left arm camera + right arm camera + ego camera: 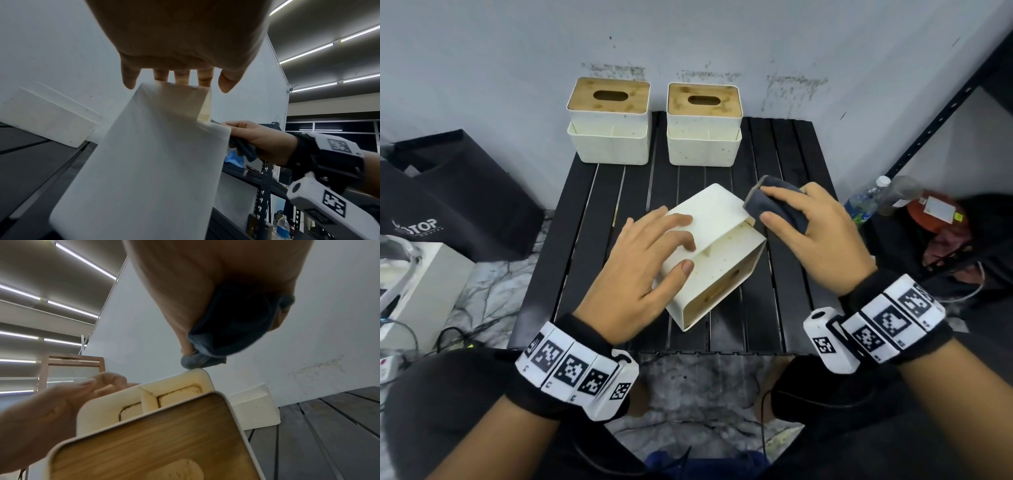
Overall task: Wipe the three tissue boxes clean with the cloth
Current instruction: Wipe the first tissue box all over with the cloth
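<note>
One cream tissue box with a wooden lid lies tipped on its side in the middle of the black slatted table. My left hand rests on its upturned face with fingers laid straight and the thumb against the side. My right hand grips a bunched dark grey cloth and holds it against the box's far right corner. In the right wrist view the cloth touches the box's rim. Two more cream tissue boxes stand upright at the back edge.
A black bag and a white carton sit on the floor to the left, with cables nearby. Bottles and a black metal shelf frame stand to the right. A wall rises just behind the table.
</note>
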